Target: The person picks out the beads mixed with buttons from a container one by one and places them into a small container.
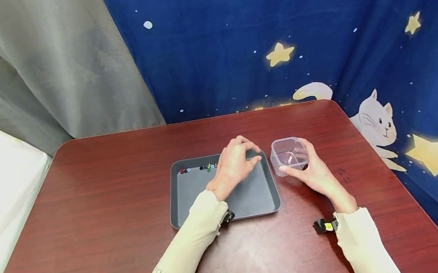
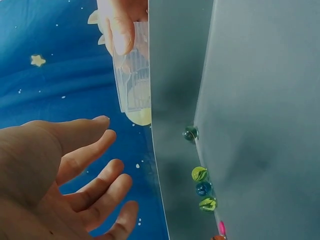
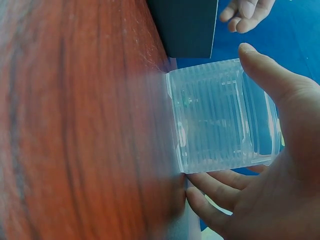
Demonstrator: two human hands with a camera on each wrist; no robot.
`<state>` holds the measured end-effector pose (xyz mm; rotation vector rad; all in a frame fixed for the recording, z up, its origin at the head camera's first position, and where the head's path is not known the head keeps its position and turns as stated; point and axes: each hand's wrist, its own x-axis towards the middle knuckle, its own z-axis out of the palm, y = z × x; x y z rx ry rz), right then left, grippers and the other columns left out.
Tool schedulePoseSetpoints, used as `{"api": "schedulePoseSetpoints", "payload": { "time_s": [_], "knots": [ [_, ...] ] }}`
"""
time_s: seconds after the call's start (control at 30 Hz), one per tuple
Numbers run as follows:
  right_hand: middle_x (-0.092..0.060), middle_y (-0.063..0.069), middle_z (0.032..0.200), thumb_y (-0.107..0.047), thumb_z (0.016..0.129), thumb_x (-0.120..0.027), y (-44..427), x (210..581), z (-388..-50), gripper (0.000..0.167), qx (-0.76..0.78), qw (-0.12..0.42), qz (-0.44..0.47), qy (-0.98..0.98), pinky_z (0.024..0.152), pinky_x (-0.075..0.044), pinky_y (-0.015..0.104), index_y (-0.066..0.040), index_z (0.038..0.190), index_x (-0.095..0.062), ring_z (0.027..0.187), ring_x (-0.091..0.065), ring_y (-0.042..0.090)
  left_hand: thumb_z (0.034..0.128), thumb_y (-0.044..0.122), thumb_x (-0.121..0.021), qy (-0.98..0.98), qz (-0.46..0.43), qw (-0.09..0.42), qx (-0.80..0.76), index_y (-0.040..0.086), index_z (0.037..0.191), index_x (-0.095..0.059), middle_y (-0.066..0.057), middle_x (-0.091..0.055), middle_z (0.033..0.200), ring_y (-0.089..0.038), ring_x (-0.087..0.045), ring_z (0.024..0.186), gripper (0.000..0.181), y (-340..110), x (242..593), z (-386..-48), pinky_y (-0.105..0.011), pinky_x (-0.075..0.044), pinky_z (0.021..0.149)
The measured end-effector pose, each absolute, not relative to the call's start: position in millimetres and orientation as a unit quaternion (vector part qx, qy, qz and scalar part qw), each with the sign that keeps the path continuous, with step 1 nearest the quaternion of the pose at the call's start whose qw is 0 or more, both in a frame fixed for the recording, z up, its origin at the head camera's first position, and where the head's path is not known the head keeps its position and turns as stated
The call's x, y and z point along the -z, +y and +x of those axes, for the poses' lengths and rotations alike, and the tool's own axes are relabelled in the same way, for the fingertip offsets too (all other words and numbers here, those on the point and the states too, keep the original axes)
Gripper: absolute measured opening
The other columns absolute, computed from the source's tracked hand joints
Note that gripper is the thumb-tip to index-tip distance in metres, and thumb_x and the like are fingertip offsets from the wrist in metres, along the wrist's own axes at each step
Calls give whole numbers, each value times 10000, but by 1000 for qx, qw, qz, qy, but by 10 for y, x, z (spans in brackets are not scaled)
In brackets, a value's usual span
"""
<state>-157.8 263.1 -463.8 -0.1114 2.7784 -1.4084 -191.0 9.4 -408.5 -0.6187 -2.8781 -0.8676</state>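
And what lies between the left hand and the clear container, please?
The tray's right rim and a narrow strip of table show in the head view.

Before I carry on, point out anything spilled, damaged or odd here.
Small dark marks on the table, just right of the right hand, look odd because they interrupt its red-brown surface; I cannot tell whether it is damaged. The visible marbles lie inside the tray, unspilled.

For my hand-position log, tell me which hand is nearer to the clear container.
Right. The right hand grips the clear container at its side, while the left hand is over the gray tray, left of the container and apart from it.
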Motion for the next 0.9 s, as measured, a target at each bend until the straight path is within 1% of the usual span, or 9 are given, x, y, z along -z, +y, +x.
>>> {"api": "schedulePoseSetpoints", "payload": {
  "time_s": [0.17, 0.37, 0.53, 0.67, 0.9],
  "knots": [
    [-438, 221, 1549, -380, 890, -829, 2629, 4643, -1584, 1013, 455, 13, -32, 890, 1167, -385, 643, -222, 1636, -161, 1439, -436, 404, 916, 287, -816, -941, -197, 43, 273, 231, 1081, -812, 24, -687, 1193, -214, -635, 1138, 175, 74, 4088, -1921, -405, -527, 954],
    [-423, 218, 1571, -404, 891, -824, 2631, 4640, -1571, 1023, 452, 21, -26, 892, 1178, -372, 654, -246, 1640, -147, 1459, -421, 403, 911, 277, -819, -949, -172, 37, 263, 227, 1074, -814, 17, -676, 1229, -220, -611, 1174, 170, 27, 4080, -1912, -441, -488, 950],
    [-413, 207, 1586, -433, 884, -826, 2622, 4630, -1560, 1038, 451, 26, -22, 892, 1189, -360, 657, -263, 1644, -140, 1475, -409, 394, 905, 259, -825, -954, -152, 42, 257, 217, 1057, -822, 21, -675, 1223, -223, -603, 1190, 158, -27, 4094, -1908, -448, -461, 957],
    [-413, 203, 1586, -432, 882, -828, 2622, 4629, -1556, 1041, 453, 27, -23, 891, 1196, -355, 651, -262, 1645, -140, 1478, -407, 390, 911, 255, -818, -955, -150, 38, 254, 213, 1054, -824, 17, -679, 1222, -231, -605, 1192, 149, -58, 4104, -1919, -454, -460, 989],
    [-397, 202, 1588, -405, 890, -824, 2632, 4616, -1560, 1036, 457, 29, -28, 888, 1191, -362, 658, -256, 1644, -128, 1469, -403, 399, 924, 244, -806, -958, -140, 17, 251, 213, 1074, -821, -5, -678, 1252, -251, -597, 1216, 154, -98, 4109, -1952, -492, -443, 1077]
  ]
}}
